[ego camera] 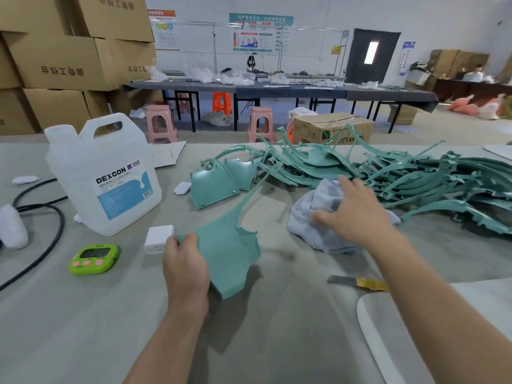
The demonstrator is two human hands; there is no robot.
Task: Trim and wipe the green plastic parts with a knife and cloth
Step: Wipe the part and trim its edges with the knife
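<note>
**Fingers on a part and the cloth, knife lying idle**

The fingers (191, 239) of my left hand (184, 263) are curled round the near-left edge of a green part (227, 256), thumb on top, pinching it so that it tilts up off the table (83, 328). My right hand (357, 212) is spread wide, thumb out, palm down on the grey cloth (310, 228) heaped just right of the part; it grips nothing that I can see.

I judge I am early in the job. The pile of green parts (415, 178) at the far right is large and tangled. Only two shield-shaped pieces (210, 187) lie apart from it, left of the pile, and I cannot tell whether they are finished. The knife (357, 282) lies near my right forearm, in neither hand, so wiping this part looks like the step in hand.

Both forearms reach forward from the near edge, the left one straight ahead, the right one angled to the far right.
</note>
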